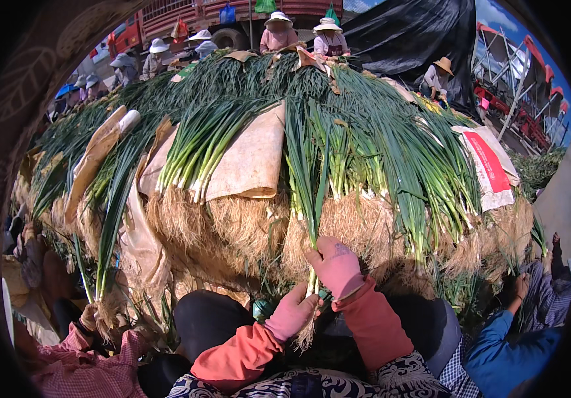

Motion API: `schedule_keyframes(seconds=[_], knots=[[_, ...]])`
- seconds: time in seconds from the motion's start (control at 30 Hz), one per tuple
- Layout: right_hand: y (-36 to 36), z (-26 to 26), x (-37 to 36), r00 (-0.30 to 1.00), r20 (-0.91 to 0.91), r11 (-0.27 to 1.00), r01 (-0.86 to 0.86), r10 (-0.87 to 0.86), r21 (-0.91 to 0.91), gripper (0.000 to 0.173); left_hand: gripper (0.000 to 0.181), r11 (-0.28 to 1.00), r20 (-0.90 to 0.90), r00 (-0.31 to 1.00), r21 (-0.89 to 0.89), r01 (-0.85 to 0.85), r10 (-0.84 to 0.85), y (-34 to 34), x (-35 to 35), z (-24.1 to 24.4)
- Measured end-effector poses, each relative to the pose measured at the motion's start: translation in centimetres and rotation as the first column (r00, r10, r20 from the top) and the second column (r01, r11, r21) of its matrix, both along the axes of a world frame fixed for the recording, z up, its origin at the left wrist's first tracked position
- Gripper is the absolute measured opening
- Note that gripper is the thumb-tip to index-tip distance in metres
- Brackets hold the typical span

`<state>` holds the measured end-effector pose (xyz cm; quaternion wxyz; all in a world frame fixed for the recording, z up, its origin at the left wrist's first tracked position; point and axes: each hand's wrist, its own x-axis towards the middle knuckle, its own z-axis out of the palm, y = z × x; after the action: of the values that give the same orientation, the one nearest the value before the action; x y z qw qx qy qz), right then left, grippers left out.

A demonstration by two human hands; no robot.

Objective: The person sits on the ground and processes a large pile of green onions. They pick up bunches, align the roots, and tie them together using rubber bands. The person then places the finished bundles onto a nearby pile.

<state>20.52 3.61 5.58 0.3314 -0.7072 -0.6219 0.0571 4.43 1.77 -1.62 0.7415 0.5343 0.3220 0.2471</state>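
Both my hands wear pink gloves and grip green onions point(311, 244) that stand upright in front of my lap. My left hand point(291, 309) is closed around the pale lower stems, just above the hanging roots point(306, 334). Higher up, my right hand point(336, 266) pinches the stalks where white turns to green. The long leaves rise in front of a large heap of green onions point(355, 164), whose tan root ends point(360, 224) face me. A loose bunch point(191, 149) lies on a beige sheet point(250, 159) to the left of the held stalks.
A co-worker in a checked shirt point(86, 368) handles onions close at my left. At my right is another person's blue sleeve point(499, 343). A white and red printed sack point(489, 169) lies on the heap. Several people in hats sit beyond, before a red truck point(186, 20).
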Motion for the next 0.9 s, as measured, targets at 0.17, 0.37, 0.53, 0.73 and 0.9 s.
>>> schedule_keyframes(seconds=[0.17, 0.37, 0.53, 0.73, 0.9], knots=[[-2.6, 1.5, -2.5, 0.896, -0.423, 0.991, -0.125, 0.133, 0.046, 0.015, 0.018, 0.999, 0.003, 0.999, -0.025, -0.038, 0.038, 1.3, -0.6, -0.1], [-6.7, 3.3, -2.4, 0.65, -0.745, 0.986, -0.045, 0.151, 0.16, 0.013, 0.024, 0.997, 0.122, 0.993, -0.073, 0.007, 0.002, 2.0, -0.3, 4.9], [-9.4, 4.3, -1.4, 0.556, -0.83, 0.993, 0.067, 0.046, 0.099, 0.012, 0.033, 0.966, 0.239, 0.967, -0.218, 0.141, -0.087, 2.0, -0.7, 5.8], [-10.3, 3.3, -0.3, 0.265, -0.963, 0.99, 0.117, 0.041, 0.074, 0.011, 0.045, 0.862, 0.56, 0.826, -0.384, 0.331, -0.067, 1.8, -1.8, 4.7], [-10.2, -1.2, -0.4, 0.409, -0.91, 0.998, -0.023, 0.064, 0.06, 0.009, 0.035, 0.697, 0.628, 0.777, -0.545, 0.466, -0.028, 3.1, -0.6, 3.1]])
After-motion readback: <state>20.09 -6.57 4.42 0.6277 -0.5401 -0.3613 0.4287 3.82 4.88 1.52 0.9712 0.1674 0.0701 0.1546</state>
